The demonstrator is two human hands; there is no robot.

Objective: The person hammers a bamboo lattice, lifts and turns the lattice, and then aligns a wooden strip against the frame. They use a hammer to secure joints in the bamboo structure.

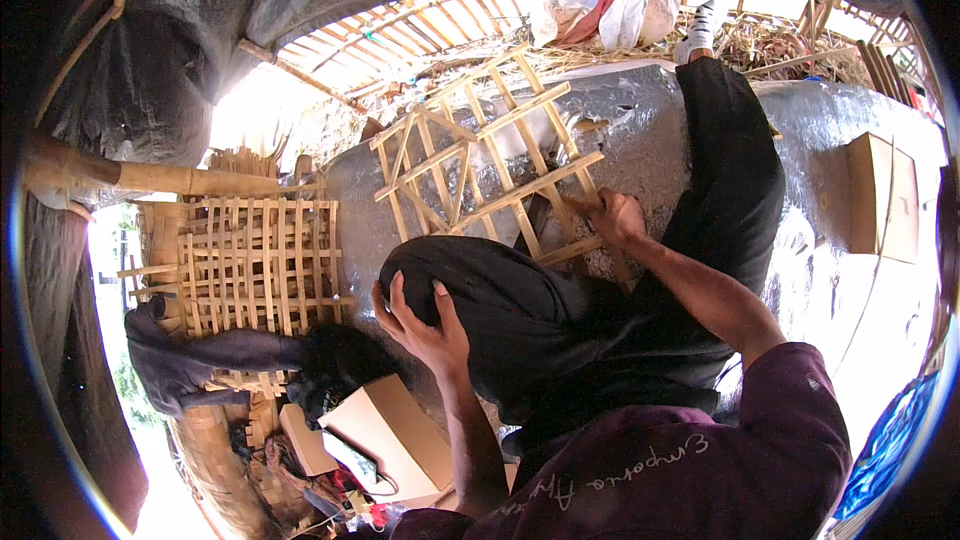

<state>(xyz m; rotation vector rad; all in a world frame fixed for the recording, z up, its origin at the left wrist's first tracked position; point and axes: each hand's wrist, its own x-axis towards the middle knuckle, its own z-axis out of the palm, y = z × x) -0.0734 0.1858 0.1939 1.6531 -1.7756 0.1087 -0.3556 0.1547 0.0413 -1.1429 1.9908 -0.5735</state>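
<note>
Maroon short-sleeved shirt (pale script), black trousers, perhaps white sock.

Two hands, two bamboo lattices (one stacked aside), two cardboard boxes.

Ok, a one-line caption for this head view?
Seated person's right hand grips a bamboo lattice frame; left hand rests on a raised knee.

Pale tan bamboo lattice, black trousers, maroon shirt.
</note>
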